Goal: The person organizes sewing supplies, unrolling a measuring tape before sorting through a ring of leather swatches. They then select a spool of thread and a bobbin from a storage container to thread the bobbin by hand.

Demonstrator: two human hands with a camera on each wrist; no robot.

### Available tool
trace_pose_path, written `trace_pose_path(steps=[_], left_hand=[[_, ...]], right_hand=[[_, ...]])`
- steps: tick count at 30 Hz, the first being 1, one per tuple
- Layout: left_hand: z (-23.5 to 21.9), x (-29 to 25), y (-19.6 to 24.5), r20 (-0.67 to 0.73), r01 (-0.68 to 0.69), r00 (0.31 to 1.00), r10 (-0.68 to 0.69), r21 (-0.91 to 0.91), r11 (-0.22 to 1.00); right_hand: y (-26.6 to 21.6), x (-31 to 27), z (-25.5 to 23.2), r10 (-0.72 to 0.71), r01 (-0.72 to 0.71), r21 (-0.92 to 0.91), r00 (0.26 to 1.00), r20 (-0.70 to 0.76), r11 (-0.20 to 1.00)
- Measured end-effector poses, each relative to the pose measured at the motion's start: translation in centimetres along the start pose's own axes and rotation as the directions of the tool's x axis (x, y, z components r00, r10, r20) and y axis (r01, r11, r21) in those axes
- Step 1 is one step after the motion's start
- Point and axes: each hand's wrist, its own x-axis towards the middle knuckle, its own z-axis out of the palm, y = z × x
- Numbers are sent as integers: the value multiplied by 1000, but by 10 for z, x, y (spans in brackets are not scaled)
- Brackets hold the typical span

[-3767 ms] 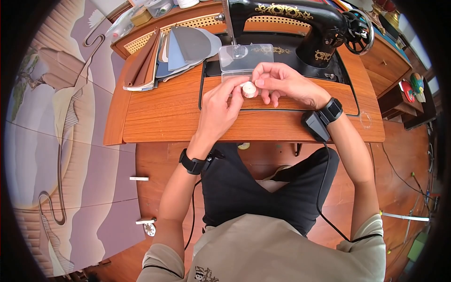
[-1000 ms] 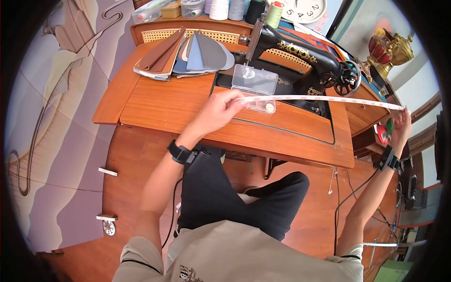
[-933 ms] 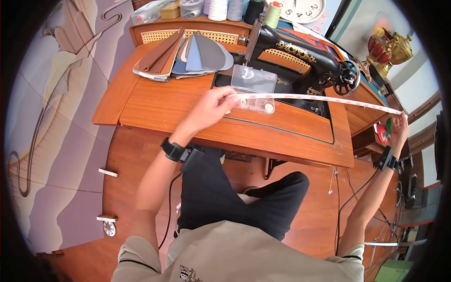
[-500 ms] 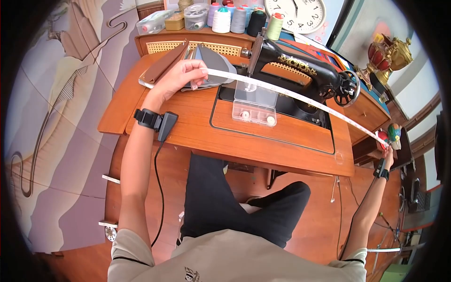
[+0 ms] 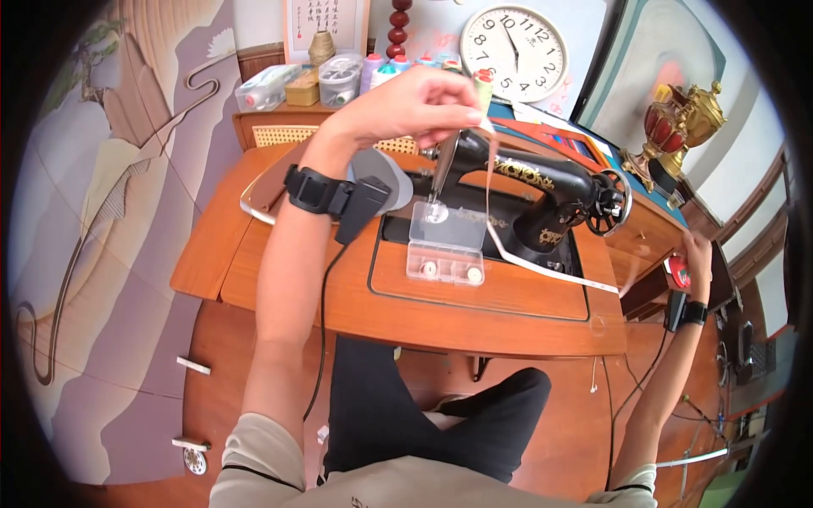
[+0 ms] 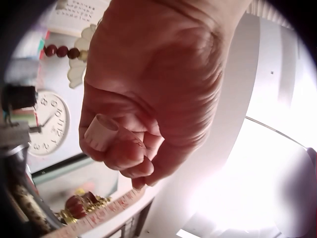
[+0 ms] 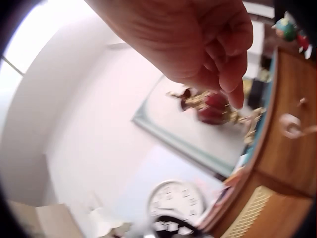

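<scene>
Swatches: grey fabric pieces [image 5: 385, 179] on the tabletop [image 5: 339, 296], partly covered by the left wrist strap [image 5: 315, 190].
Left hand [image 5: 415, 106]: raised above the machine's left end; fingers curled, pinching the tape [image 5: 555, 273].
Coil, left wrist view only: pale coil [image 6: 101, 131] held in the curled fingers of the left hand; the head view does not show it.
Box: clear, lid open, on the tabletop in front of the machine; two white discs [image 5: 429, 269] [image 5: 474, 275] in separate compartments.
Tape: hangs from the left hand, bends beside the machine and extends right above the tabletop; printed marks are legible as red only in the left wrist view.
Machine [image 5: 542, 188]: black with gold decoration, behind the tape's lower run.
Right hand [image 5: 699, 261]: beyond the tabletop's right edge, apart from the visible tape; fingers loosely curled and close together, no tape visible in them.
Loop, right wrist view: blurred, pale loop [image 7: 290, 125] in front of the drawer [image 7: 285, 153]; cannot tell whether it is the tape.
</scene>
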Motion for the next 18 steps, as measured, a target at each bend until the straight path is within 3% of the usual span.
trace_pose_path(steps=[1,2,3,6,7,10,11,15,18], left_hand=[[6,11,8,-13,-2,1000,2,8,1000],[11,19,16,-1,-7,1000,7,12,1000],[17,27,23,13,-39,999,39,0,999],[29,42,35,41,-88,995,88,-14,996],[33,44,37,15,-99,995,100,-18,995],[38,40,40,-16,-106,994,105,-35,994],[38,37,37,-47,-121,992,119,-47,991],[25,32,19,-34,-95,995,94,-50,994],[15,31,15,1,-78,997,78,-60,995]], right_hand=[[-55,-37,-9,7,-7,4,1000,-10,1000],[-150,-39,-6,-118,132,262,991,-67,956],[-201,-53,-7,-200,199,377,979,-37,905],[-317,-91,16,-457,428,559,884,-97,710],[-343,-101,27,-496,414,632,867,-54,655],[-390,-125,54,-644,307,853,764,44,422],[-392,-122,62,-658,250,875,746,98,414],[-389,-105,80,-670,295,894,742,7,336],[-382,-100,79,-562,340,861,823,-78,378]])
